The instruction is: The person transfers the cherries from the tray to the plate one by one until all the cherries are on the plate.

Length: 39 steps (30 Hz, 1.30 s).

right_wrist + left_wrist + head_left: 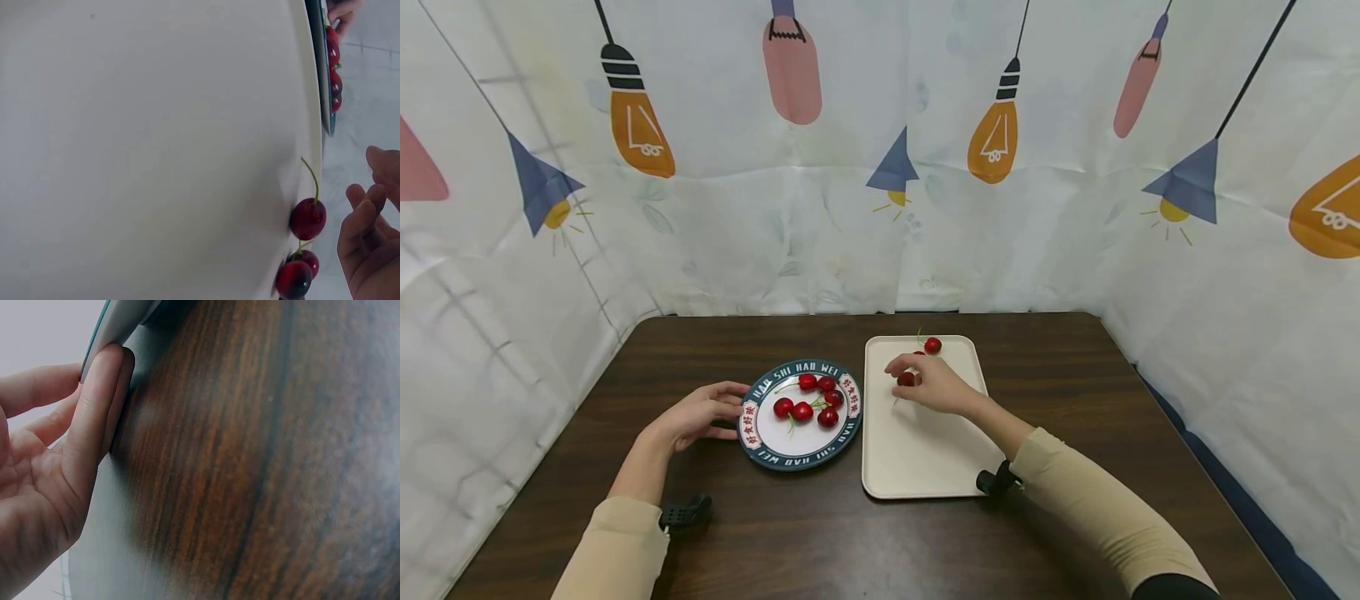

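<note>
My left hand (703, 414) is at the left rim of a round plate (801, 462) with a dark teal border, its extended fingertips touching the edge. In the left wrist view, fingers (94, 406) rest against the plate's pale outer side (115, 328). Several red cherries (802, 411) with green stems lie on the plate. My right hand (936, 386) hovers over the cream tray (925, 450), fingers bent above a dark red cherry (906, 379). The right wrist view shows this cherry (308, 219) lying on the tray, apart from the fingers, which hold nothing.
More cherries (932, 345) lie near the tray's far edge, partly hidden by my right hand. Plate and tray stand side by side on a dark wooden table (760, 542). A white curtain (737, 242) printed with lamps hangs behind the table and along its sides.
</note>
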### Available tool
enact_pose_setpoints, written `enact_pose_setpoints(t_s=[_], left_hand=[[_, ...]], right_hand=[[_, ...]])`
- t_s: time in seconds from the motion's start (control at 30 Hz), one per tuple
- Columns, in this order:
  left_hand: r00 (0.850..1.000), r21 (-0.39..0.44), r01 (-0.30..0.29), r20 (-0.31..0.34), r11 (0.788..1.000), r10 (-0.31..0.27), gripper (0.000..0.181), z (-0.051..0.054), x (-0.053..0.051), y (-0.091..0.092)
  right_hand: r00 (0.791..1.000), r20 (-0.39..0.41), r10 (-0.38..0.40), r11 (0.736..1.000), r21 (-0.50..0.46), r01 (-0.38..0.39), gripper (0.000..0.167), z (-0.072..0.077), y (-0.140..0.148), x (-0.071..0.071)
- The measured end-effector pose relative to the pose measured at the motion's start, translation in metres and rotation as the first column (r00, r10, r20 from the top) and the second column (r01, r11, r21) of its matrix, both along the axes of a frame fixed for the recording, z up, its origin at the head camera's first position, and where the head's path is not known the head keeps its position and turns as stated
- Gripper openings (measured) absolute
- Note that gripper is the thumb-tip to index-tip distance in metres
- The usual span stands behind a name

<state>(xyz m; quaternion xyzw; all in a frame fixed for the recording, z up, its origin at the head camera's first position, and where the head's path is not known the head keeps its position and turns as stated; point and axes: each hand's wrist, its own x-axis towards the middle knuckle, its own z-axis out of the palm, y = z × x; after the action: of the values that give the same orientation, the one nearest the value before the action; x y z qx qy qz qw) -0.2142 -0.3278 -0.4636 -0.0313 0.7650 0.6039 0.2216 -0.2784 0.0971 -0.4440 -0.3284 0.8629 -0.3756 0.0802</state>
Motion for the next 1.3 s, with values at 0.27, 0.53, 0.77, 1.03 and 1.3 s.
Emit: enact_pose_setpoints(t_s=[0.27,0.53,0.77,1.03,1.3], left_hand=[[1.000,0.001,0.008,0.003,1.000,-0.008,0.057,-0.002,0.000,-0.002],[1.000,0.004,0.007,0.003,1.000,-0.007,0.057,-0.002,0.000,-0.002],[1.000,0.004,0.005,0.003,1.000,-0.005,0.058,-0.002,0.001,-0.002],[1.000,-0.004,0.007,0.000,1.000,-0.007,0.057,-0.001,0.001,-0.002],[1.000,-0.002,0.003,0.003,1.000,-0.003,0.057,0.000,0.000,-0.001]], right_hand=[[1.000,-0.010,-0.030,0.999,-0.021,0.029,0.029,-0.003,0.014,-0.003],[0.997,0.020,-0.069,0.995,-0.067,0.070,0.028,-0.007,0.027,-0.006],[0.992,0.051,-0.116,0.990,-0.077,0.120,0.028,-0.012,0.036,-0.013],[0.978,0.052,-0.200,0.977,-0.066,0.203,0.030,-0.009,0.043,-0.015],[0.959,0.026,-0.283,0.958,-0.028,0.284,0.027,-0.011,0.044,-0.019]])
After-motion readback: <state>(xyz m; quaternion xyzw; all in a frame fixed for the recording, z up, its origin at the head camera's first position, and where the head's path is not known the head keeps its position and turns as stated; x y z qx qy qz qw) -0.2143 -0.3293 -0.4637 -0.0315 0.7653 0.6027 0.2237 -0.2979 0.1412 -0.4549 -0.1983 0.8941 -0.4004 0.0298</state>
